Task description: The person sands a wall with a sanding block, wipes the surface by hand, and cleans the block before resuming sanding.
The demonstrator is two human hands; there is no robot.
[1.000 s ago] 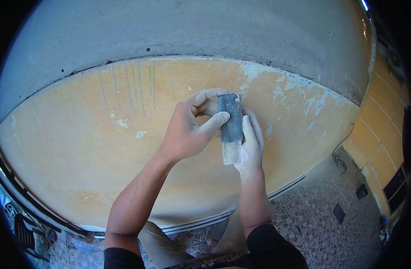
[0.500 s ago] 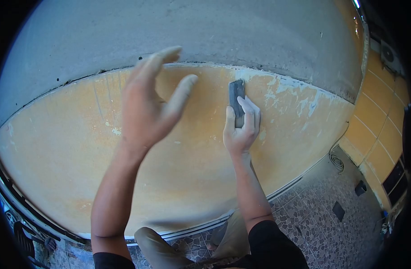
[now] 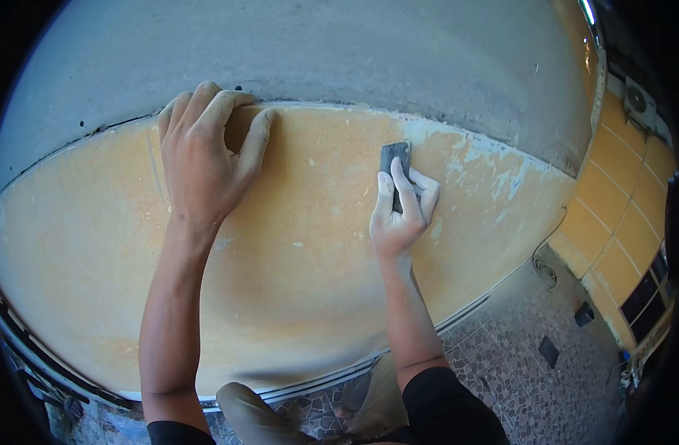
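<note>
A large curved panel (image 3: 310, 259) with a worn yellowish coat and pale bare patches fills the middle of the view. My right hand (image 3: 402, 211), coated in white dust, grips a dark grey sanding block (image 3: 396, 157) near the panel's upper right; its lower part is hidden by my fingers. My left hand (image 3: 210, 152) rests at the panel's upper edge, fingers bent but apart, with nothing in it. Above that edge lies a smooth grey surface (image 3: 354, 52).
Patterned floor tiles (image 3: 495, 378) lie below on the right, with a dark flat piece (image 3: 548, 351) and a black container (image 3: 584, 314). A coiled hose (image 3: 545, 273) sits by the yellow tiled wall (image 3: 614, 208). My knee (image 3: 254, 415) is close beneath the panel.
My left hand has come down and left from the air to the panel's upper edge. The right hand with the sanding block has shifted only slightly.
</note>
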